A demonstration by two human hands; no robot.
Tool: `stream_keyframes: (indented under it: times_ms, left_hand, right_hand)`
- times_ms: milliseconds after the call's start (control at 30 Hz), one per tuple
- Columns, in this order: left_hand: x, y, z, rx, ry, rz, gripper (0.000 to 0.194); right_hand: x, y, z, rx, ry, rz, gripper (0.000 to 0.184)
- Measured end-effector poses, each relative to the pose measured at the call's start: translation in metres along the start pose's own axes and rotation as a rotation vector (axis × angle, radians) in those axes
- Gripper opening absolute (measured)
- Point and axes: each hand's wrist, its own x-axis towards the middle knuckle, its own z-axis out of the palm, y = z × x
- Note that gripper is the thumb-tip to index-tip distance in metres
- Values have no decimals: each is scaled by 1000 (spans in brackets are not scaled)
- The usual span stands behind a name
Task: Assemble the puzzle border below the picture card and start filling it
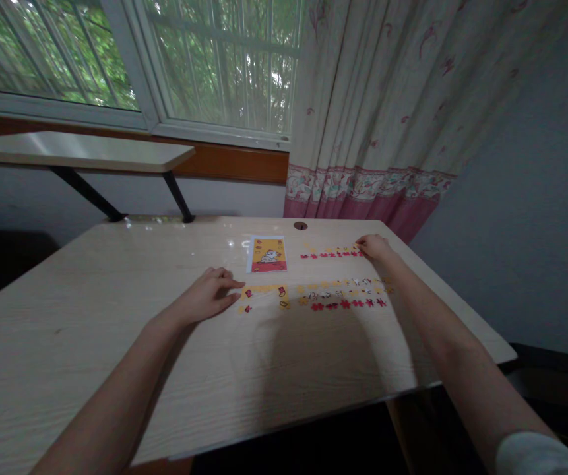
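Observation:
My left hand (pixel 214 293) rests on the table with thumb and index finger apart, at the left edge of a partly joined jigsaw puzzle (pixel 264 288). The joined part is a yellow top strip with sides running down and red drawings on it. Over at the far right, my right hand (pixel 373 247) has its fingers pinched together on a small jigsaw piece (pixel 357 245) at the end of the upper rows. Below that hand lie rows of loose yellow and white pieces (pixel 338 292) and a row of red pieces (pixel 346 304). Behind the joined part is a picture card (pixel 268 254) with a white animal.
The pale wooden table (pixel 130 316) has a round cable hole (pixel 300 225) near its back edge. A raised shelf (pixel 76 150) on black legs stands at the back left. A curtain (pixel 363 132) hangs behind the table's right side, beside a barred window (pixel 224 66).

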Motion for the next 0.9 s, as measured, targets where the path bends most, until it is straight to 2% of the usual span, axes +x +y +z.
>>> stream_keyframes:
  times_ms: [367, 600, 900]
  left_hand:
    - [0, 0, 1, -1, 5, -6, 35]
    - [-1, -3, 2, 8, 4, 0, 35]
    - [0, -1, 0, 20, -13, -4, 37]
  right_hand:
    - [1, -2, -2, 61, 11, -40, 30]
    - [4, -5, 1, 70, -4, -71, 35]
    - [7, -26, -3, 88, -36, -151, 38]
